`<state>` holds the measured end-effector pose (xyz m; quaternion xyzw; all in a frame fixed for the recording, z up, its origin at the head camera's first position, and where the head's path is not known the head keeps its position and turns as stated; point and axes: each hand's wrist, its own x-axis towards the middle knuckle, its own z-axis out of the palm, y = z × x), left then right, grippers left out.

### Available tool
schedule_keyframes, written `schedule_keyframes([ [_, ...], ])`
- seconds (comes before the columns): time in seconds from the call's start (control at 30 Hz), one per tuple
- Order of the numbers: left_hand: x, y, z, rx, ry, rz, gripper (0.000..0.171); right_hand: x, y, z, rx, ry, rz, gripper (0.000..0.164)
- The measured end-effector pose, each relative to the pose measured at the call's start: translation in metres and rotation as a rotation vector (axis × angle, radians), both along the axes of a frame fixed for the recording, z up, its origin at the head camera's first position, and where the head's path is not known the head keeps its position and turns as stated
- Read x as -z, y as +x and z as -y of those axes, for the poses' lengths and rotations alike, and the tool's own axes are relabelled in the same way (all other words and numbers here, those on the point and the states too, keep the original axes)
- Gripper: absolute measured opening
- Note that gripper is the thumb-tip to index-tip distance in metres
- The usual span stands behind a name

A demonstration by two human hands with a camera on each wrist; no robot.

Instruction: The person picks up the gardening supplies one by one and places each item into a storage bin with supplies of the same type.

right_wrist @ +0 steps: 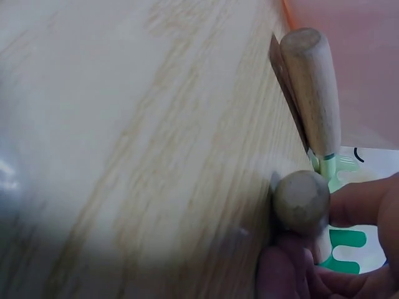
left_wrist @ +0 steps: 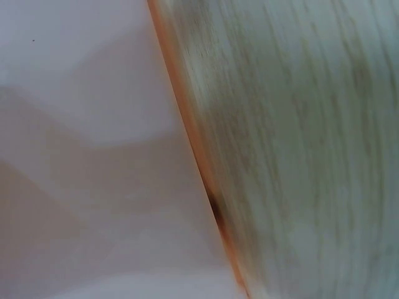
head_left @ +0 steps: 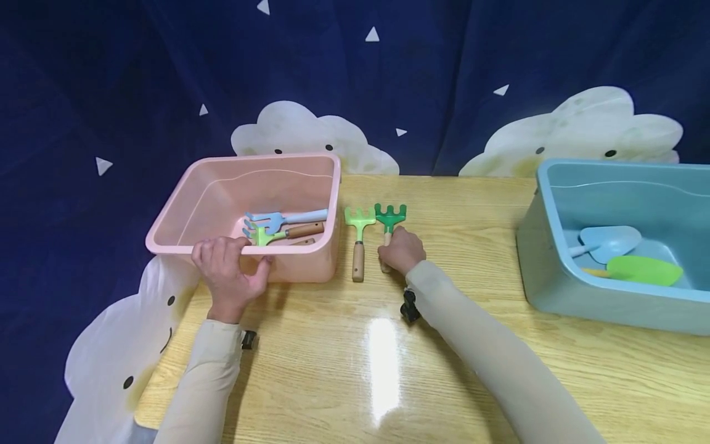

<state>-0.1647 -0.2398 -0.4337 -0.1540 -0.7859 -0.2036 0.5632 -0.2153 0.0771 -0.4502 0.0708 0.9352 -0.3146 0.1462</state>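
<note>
My right hand [head_left: 403, 248] grips the wooden handle of a small dark green toy rake [head_left: 391, 216] on the table. In the right wrist view, the round end of that handle [right_wrist: 302, 202] sits between thumb and fingers. Just left of it, a light green toy rake [head_left: 359, 246] lies with its tines pointing away from me. My left hand [head_left: 228, 271] holds the near rim of a pink bin [head_left: 288, 262], fingers over the edge and thumb outside. Inside the bin lie a blue rake [head_left: 294, 217], a light green rake with a brown handle [head_left: 302, 230] and a partly hidden wooden handle.
On the right stands a blue bin [head_left: 554, 246] holding a light blue shovel [head_left: 612, 243] and a green shovel [head_left: 646, 271]. The wooden table [head_left: 333, 370] meets a dark blue curtain [head_left: 432, 74] with clouds at the back.
</note>
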Motion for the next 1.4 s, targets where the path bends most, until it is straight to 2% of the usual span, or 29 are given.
schedule_keyframes([
  [0.2, 0.001, 0.0, 0.0, 0.0, 0.0, 0.001, 0.048, 0.0, 0.0, -0.006, -0.019, -0.062, -0.005, 0.041],
  [0.47, 0.001, 0.0, 0.0, -0.001, 0.005, 0.011, 0.045, -0.004, 0.002, -0.018, -0.061, -0.157, 0.025, 0.063],
  [0.53, 0.001, 0.0, 0.0, 0.001, 0.005, 0.01, 0.044, -0.002, 0.001, -0.023, -0.065, -0.217, 0.042, 0.066],
  [0.63, 0.001, 0.0, -0.001, 0.001, 0.002, 0.009, 0.044, 0.001, -0.002, -0.034, -0.078, -0.366, 0.077, 0.072],
  [0.77, 0.001, 0.0, -0.001, 0.0, -0.003, 0.009, 0.044, 0.003, -0.006, -0.05, -0.136, -0.551, 0.168, 0.078],
  [0.93, 0.0, 0.0, 0.0, -0.002, -0.007, 0.014, 0.043, 0.006, -0.012, -0.063, -0.232, -0.696, 0.263, 0.081],
  [1.03, 0.0, 0.001, 0.0, -0.004, -0.009, 0.021, 0.044, 0.008, -0.013, -0.068, -0.249, -0.758, 0.285, 0.084],
  [1.23, 0.001, 0.001, 0.0, -0.01, -0.011, 0.023, 0.045, 0.009, -0.014, -0.072, -0.258, -0.82, 0.318, 0.086],
  [1.4, 0.002, 0.0, 0.001, -0.009, -0.009, 0.021, 0.045, 0.009, -0.017, -0.073, -0.279, -0.805, 0.334, 0.086],
])
